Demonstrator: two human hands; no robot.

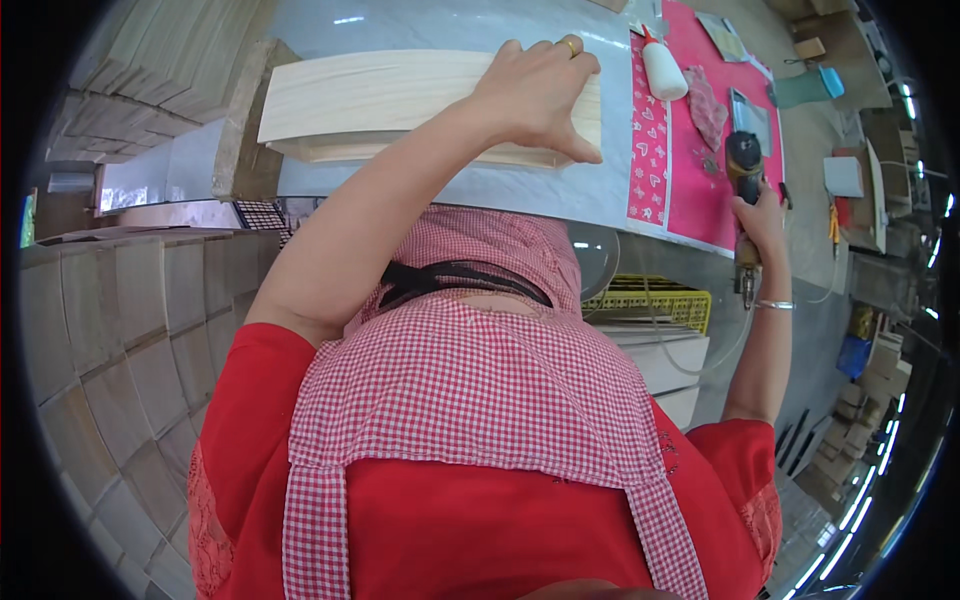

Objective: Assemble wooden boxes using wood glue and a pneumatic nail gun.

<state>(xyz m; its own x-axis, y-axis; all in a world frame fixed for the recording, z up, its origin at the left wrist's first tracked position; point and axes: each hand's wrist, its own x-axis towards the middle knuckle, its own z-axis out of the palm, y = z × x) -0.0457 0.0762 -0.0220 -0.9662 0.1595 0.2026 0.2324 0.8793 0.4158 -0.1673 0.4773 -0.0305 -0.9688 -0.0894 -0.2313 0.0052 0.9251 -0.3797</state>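
Where the person's body comes closest, a checked apron (pixel 470 380) of pink and white cloth covers a red top. Beyond it on the right, a yellow lattice crate (pixel 655 300) sits low, beside a thin, looping hose (pixel 690 373). The right hand (pixel 765 215) holds a tool (pixel 745 160) out at the table's right edge, its fingers wrapped on the grip and its metal tip pointing down and near, probably to keep it clear of the work. Farther in, the box (pixel 370 95) lies lengthwise on the smooth, blue-grey table (pixel 605 195), long and pale, with fine wood grain along its broad top. Over its right end the left hand (pixel 535 100) spreads, thumb at the near side and fingers apart from it toward the far side, seemingly to steady it; whether they clamp it, I cannot tell. Right of that, a glossy pink sheet (pixel 690 190) lies flat, perhaps protecting the tabletop, and bears a crumpled cloth (pixel 706 110) and a rounded white bottle (pixel 665 75). Flat boards (pixel 180 50) stack at far left, likely for compact storage.
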